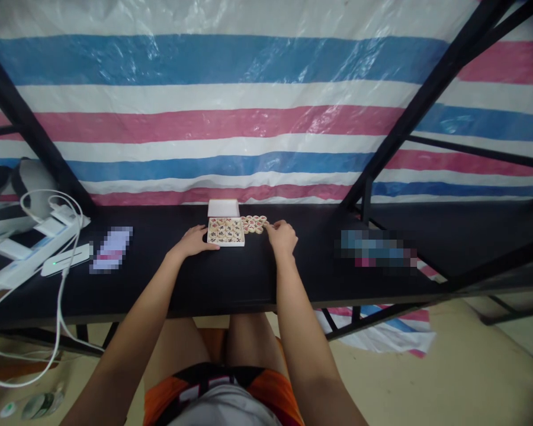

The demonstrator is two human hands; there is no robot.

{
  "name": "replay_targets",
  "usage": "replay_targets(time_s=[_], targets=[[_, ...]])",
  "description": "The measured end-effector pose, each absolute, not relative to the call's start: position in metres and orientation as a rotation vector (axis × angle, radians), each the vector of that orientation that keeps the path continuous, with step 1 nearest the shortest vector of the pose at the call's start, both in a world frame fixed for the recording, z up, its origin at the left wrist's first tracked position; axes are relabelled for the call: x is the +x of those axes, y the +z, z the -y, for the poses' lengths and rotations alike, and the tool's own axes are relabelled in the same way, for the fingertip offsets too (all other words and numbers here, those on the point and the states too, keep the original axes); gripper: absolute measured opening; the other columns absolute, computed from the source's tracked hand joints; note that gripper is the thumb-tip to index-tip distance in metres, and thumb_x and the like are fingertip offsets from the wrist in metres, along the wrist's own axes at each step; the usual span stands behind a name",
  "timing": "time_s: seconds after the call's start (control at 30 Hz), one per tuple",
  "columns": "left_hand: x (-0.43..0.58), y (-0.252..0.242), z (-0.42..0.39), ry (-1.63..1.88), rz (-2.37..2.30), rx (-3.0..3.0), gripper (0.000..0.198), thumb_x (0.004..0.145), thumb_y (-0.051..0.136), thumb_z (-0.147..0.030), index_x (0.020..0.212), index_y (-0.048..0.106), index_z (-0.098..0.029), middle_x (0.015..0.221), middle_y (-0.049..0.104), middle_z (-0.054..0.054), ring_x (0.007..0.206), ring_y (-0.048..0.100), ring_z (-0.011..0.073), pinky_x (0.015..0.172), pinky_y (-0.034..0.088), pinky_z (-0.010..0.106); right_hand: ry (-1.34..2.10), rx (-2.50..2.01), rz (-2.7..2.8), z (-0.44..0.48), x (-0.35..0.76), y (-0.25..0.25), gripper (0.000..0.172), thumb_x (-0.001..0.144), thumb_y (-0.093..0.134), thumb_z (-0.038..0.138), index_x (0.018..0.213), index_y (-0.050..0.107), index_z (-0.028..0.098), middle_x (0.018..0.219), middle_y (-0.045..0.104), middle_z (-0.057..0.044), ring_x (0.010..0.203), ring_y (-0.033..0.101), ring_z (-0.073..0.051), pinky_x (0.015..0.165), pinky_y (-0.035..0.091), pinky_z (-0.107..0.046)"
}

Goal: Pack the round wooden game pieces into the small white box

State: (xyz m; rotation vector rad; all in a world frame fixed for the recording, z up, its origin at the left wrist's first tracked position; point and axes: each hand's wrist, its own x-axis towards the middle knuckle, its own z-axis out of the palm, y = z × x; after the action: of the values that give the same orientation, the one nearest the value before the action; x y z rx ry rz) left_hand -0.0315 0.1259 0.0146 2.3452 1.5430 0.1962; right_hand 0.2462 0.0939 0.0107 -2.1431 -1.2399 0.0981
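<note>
A white box (pixel 238 241) sits on the black desk, filled with rows of round Chinese chess pieces (pixel 224 229) marked with red and black characters. My left hand (pixel 194 241) holds the box at its left side, thumb along the front edge and fingers towards the back. To the right of the box, loose Chinese chess pieces (pixel 253 223) lie in a cluster. My right hand (pixel 283 236) is at the right end of this cluster, its fingers closed in a pinch at an outermost piece, which the fingertips partly hide.
Behind the box stands its white lid (pixel 223 208). A blurred-out phone-like item (pixel 112 249), a white device (pixel 66 259) and a power strip (pixel 39 242) with cables are on the left. Another blurred item (pixel 375 248) lies right. Black metal posts (pixel 408 127) frame the desk before a striped sheet (pixel 217 124).
</note>
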Motion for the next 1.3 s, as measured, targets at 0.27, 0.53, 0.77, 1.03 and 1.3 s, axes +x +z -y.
replay_targets(time_s=[0.27,0.53,0.77,1.03,1.3], targets=[[-0.029,0.018,-0.124,0.177,-1.548,2.335,0.091,0.068,0.057,-0.074,0.142,0.042,-0.024,0.151,0.035,0.009,0.14,0.025,0.0331,0.113,0.021,0.042,0.226,-2.263,1.343,-0.096,0.245,0.008,0.026,0.083,0.052,0.029,0.104,0.065,0.02,0.105,0.066,-0.01,0.099,0.062,-0.026,0.083,0.045,-0.037],[-0.031,0.014,-0.125,0.209,-1.536,2.33,0.093,0.067,0.056,-0.075,0.143,0.041,-0.023,0.151,0.034,0.01,0.14,0.024,0.034,0.113,0.021,0.044,0.192,-2.256,1.402,-0.094,0.24,0.01,0.025,0.087,0.049,0.03,0.104,0.064,0.019,0.105,0.065,-0.01,0.099,0.061,-0.024,0.083,0.045,-0.035],[-0.031,0.013,-0.127,0.197,-1.537,2.337,0.095,0.067,0.057,-0.076,0.143,0.041,-0.022,0.151,0.033,0.012,0.14,0.024,0.0337,0.113,0.021,0.043,0.124,-2.149,1.381,-0.096,0.241,0.008,0.025,0.088,0.047,0.028,0.1,0.065,0.017,0.104,0.062,-0.012,0.095,0.06,-0.024,0.08,0.044,-0.034],[-0.03,0.014,-0.126,0.199,-1.549,2.337,0.094,0.067,0.057,-0.075,0.143,0.04,-0.022,0.151,0.034,0.011,0.14,0.025,0.0347,0.113,0.021,0.044,0.068,-1.636,1.666,-0.104,0.211,0.004,0.022,0.087,0.044,0.019,0.093,0.065,0.017,0.099,0.063,-0.01,0.092,0.056,-0.021,0.084,0.042,-0.031],[-0.03,0.01,-0.129,0.22,-1.543,2.358,0.094,0.066,0.058,-0.075,0.143,0.04,-0.024,0.15,0.037,0.01,0.139,0.027,0.0345,0.113,0.022,0.043,0.021,-1.486,2.104,-0.096,0.176,0.002,0.021,0.089,0.048,0.021,0.096,0.067,0.017,0.099,0.065,-0.009,0.099,0.054,-0.022,0.091,0.039,-0.034]])
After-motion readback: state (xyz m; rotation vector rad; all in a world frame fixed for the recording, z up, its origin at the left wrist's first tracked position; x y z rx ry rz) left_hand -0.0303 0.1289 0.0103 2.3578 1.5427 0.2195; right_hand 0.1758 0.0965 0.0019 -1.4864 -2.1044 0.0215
